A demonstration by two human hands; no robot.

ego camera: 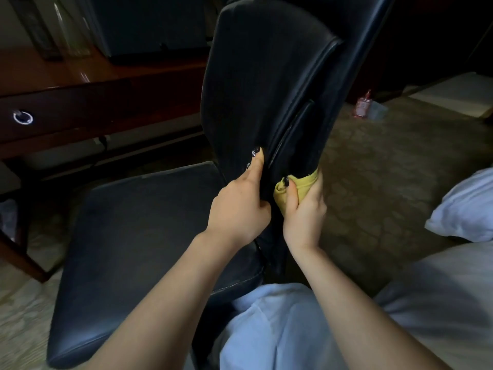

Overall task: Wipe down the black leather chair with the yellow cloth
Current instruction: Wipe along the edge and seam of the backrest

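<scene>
Yellow cloth point(301, 184): frame centre, bunched in right hand point(304, 209), fingers curled round it, against backrest edge of black leather chair point(256, 89) (edge runs up-frame). Left hand point(240, 206): grips same edge, just left.

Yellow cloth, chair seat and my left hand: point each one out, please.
yellow cloth point(304, 180): head view, on the bunched fold at its top.
chair seat point(138, 236): head view, on the middle of the black cushion.
left hand point(240, 209): head view, on the back of the hand.
</scene>
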